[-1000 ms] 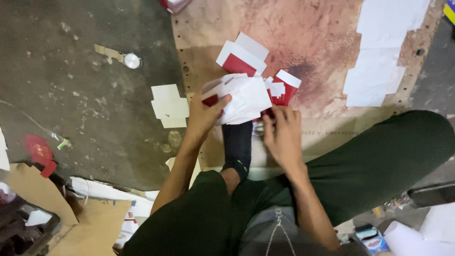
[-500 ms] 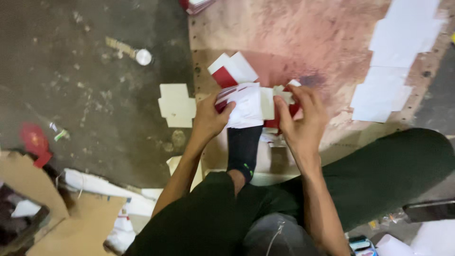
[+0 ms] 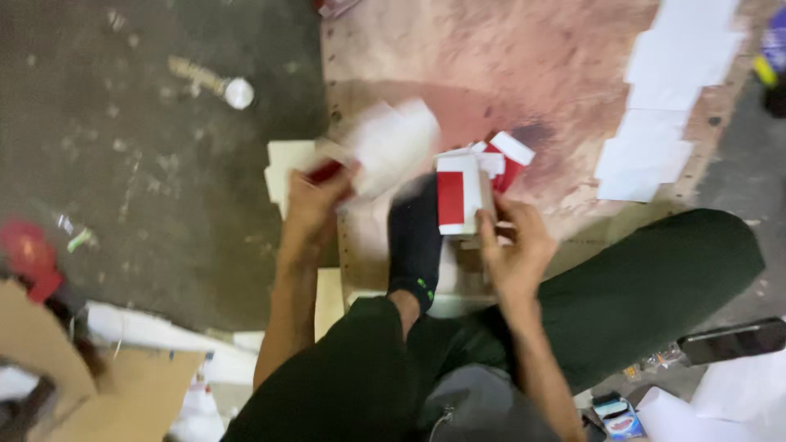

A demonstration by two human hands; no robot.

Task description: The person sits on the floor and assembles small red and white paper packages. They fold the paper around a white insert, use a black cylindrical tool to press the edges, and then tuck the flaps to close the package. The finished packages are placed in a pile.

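Red-and-white carton [image 3: 458,196] now split from white sheets [image 3: 393,143], right hand [image 3: 512,245] fingers gripping carton, left hand [image 3: 315,200] fingers gripping sheets

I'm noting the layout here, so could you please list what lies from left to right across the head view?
Red object → small white cap → left hand with blurred white sheet → black sock → red-and-white box → right hand → white paper sheets.

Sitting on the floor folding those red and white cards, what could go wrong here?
The left hand swings a blurred white sheet fast, so it may crease or slip. The right hand holds the red-and-white folded box by one edge only; it might drop. Loose cards lie near the socked foot, easily crushed.
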